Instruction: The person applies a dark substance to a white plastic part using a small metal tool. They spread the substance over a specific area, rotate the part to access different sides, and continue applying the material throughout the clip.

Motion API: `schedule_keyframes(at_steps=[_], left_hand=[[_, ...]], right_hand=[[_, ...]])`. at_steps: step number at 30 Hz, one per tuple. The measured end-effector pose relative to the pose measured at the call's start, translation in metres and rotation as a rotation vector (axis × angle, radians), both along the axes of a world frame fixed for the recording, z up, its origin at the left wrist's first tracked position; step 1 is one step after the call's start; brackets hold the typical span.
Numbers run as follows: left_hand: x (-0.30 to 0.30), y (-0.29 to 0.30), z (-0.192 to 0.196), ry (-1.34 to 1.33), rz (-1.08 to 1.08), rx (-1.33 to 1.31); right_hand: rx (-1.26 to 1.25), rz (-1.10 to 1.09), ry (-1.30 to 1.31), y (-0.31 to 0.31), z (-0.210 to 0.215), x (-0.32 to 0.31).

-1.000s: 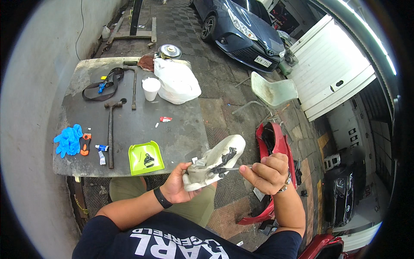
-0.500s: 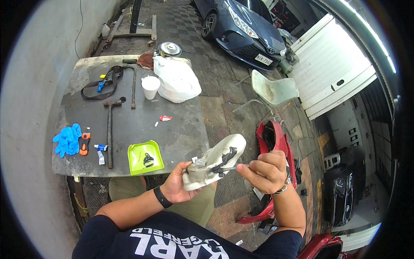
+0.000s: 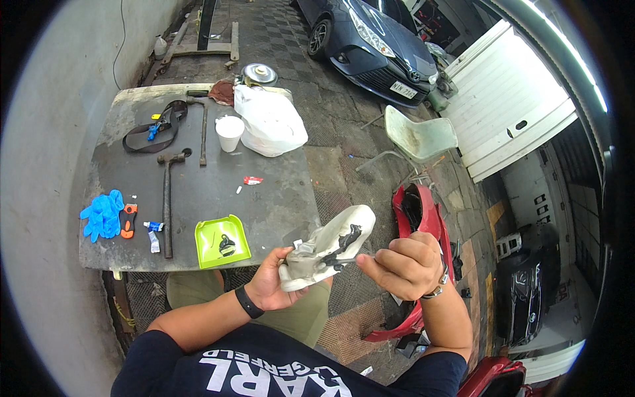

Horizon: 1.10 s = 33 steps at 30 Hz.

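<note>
Holding a white moulded plastic part [image 3: 329, 246] in front of your chest, just off the near right corner of the grey table [image 3: 278, 198], you have it tilted so its rounded end points up and away from you. Dark streaks and a black patch mark its upper face. Your left hand [image 3: 272, 281] cups the lower, greyer end from beneath, fingers wrapped around it and thumb along its side; a black band sits on that wrist. Your right hand [image 3: 405, 264] is just beside the part, fingers curled in and pinched on a thin tool [image 3: 348, 260] whose tip touches the part's middle; what kind of tool it is cannot be told.

On the table nearest you lies a lime green tray [image 3: 222, 241] with a small dark item in it. To its left a long-handled hammer [image 3: 167, 198] lies lengthwise, with a small tube [image 3: 153, 237], an orange-handled tool [image 3: 128, 220] and blue gloves [image 3: 102, 215] beyond it. Farther back stand a white cup [image 3: 229, 133] and a white plastic bag [image 3: 269, 122], with a black strap [image 3: 155, 132] to the left.

Right of your hands a red body panel [image 3: 423, 218] rests on the paved floor, a pale green chair [image 3: 419, 137] behind it, and a dark blue car [image 3: 370, 40] is parked farther off.
</note>
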<state>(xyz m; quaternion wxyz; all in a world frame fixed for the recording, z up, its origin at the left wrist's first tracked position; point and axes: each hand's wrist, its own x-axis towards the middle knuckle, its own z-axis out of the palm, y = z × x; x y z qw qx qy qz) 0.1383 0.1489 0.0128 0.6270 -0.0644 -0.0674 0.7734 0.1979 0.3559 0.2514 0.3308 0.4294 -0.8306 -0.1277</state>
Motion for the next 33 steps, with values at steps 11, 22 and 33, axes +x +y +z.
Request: schedule_keyframes(at_steps=[11, 22, 33], left_hand=[[-0.001, 0.000, -0.006, -0.028, -0.004, 0.039], [-0.002, -0.004, -0.004, -0.012, -0.005, 0.098], [-0.002, -0.001, -0.008, -0.017, -0.009, 0.118]], right_hand=[[-0.159, 0.000, -0.071, 0.007, -0.007, -0.003], [-0.261, -0.009, -0.159, 0.014, -0.008, 0.002], [-0.317, -0.105, -0.166, 0.017, -0.008, 0.009]])
